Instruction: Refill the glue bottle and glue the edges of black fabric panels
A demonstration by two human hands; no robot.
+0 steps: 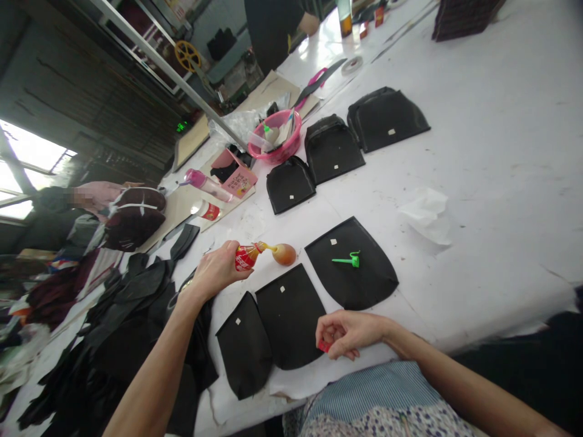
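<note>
My left hand (217,267) grips a bottle with a red label (246,257), tipped to the right. Yellowish liquid runs from its mouth to the neck of a small, round amber bottle (285,255) on the table. Over the near edge of a black panel, my right hand (339,335) is curled around a small red cap (323,345), mostly hidden by the fingers. A green nozzle top (353,260) lies on the right black panel (364,285). Left of it are a middle black panel (291,321) and a narrower black panel (243,352), each with a pale tag.
Three black curved-edge pieces (334,149) lie farther back, beside a pink basin (291,145) of supplies. Crumpled white paper (426,215) is at right. Black material (132,328) is heaped at left. A slanting metal pole (168,70) stands behind. Other people (273,30) are across the table.
</note>
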